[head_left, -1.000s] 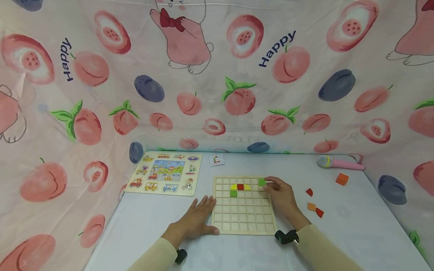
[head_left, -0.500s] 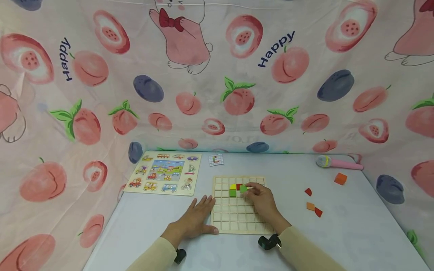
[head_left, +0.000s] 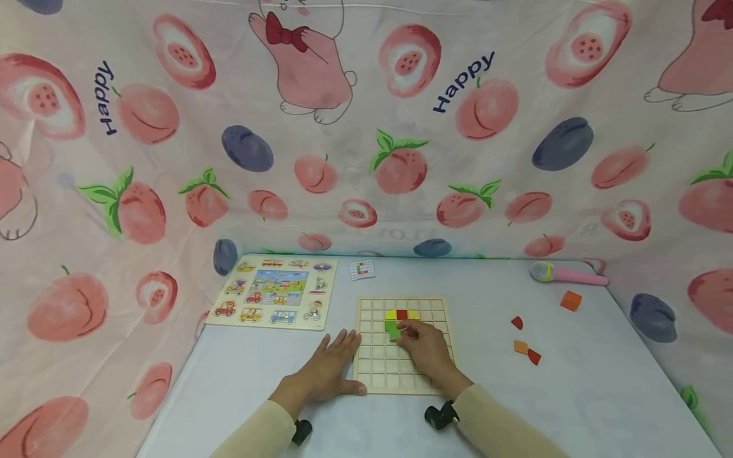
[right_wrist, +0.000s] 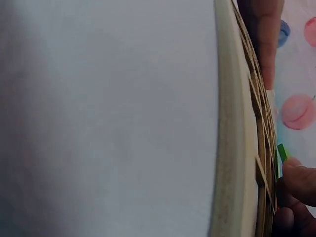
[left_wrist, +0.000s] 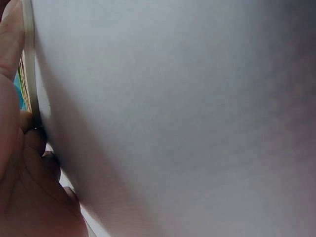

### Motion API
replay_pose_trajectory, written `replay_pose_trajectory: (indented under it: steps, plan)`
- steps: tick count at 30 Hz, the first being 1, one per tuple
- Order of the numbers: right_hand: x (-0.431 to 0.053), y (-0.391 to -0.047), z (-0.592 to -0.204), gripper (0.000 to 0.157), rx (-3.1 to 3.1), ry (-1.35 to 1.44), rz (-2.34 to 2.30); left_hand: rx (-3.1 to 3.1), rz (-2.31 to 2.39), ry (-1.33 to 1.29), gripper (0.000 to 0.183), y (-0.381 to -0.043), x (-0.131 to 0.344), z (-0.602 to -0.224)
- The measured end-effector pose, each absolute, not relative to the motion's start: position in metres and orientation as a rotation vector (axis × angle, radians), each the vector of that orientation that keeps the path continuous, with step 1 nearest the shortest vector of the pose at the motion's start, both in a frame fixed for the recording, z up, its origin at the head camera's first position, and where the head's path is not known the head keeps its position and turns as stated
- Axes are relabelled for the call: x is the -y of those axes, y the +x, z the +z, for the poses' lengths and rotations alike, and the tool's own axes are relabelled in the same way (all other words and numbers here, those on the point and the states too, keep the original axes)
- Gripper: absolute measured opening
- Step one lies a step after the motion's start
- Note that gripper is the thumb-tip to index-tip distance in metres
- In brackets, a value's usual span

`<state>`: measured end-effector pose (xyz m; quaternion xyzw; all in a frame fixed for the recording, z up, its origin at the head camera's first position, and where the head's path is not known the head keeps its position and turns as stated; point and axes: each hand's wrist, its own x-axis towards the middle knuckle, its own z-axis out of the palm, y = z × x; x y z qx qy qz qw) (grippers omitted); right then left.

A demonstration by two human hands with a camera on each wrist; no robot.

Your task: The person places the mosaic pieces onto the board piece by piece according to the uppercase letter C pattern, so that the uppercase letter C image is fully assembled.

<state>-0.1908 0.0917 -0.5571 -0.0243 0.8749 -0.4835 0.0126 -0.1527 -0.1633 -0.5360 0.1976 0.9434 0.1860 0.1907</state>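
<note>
- Green square tile point(head_left: 394, 334) pinched between the right hand's point(head_left: 426, 350) thumb and fingers: a second ago it was by the far right corner of the wooden grid board point(head_left: 379, 367); now it is farther left, towards the board's near edge.
- The held tile lies at the fingertips, just on the near side of the other green tile point(head_left: 390, 325).
- Yellow piece point(head_left: 415, 314) on the right of the red square point(head_left: 402, 314) shows again; half a second ago the hand and tile covered it.
- Left hand point(head_left: 329, 369) unmoved, fingers straight, fingertips at the board's left edge, thumb by its near left corner.
- Fingers cover part of the held tile; whether it sits in its cell I cannot tell.
- Right wrist view shows only a green sliver; the left wrist view cuts the hand off.
</note>
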Motion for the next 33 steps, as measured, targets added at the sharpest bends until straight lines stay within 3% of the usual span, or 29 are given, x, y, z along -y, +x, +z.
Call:
replay_pose_trajectory:
  steps: [12, 33]
  plan:
    - [-0.0874, -0.1915, -0.5583, 0.021, -2.853, -0.239, -1.351, -2.658, 0.524, 0.563, 0.113, -0.1536, 0.1640, -0.5369]
    - [-0.0850, -0.1904, -0.5571, 0.024, -2.888, -0.196, -1.294, -2.653, 0.551, 0.563, 0.113, -0.1529, 0.1635, -0.5373]
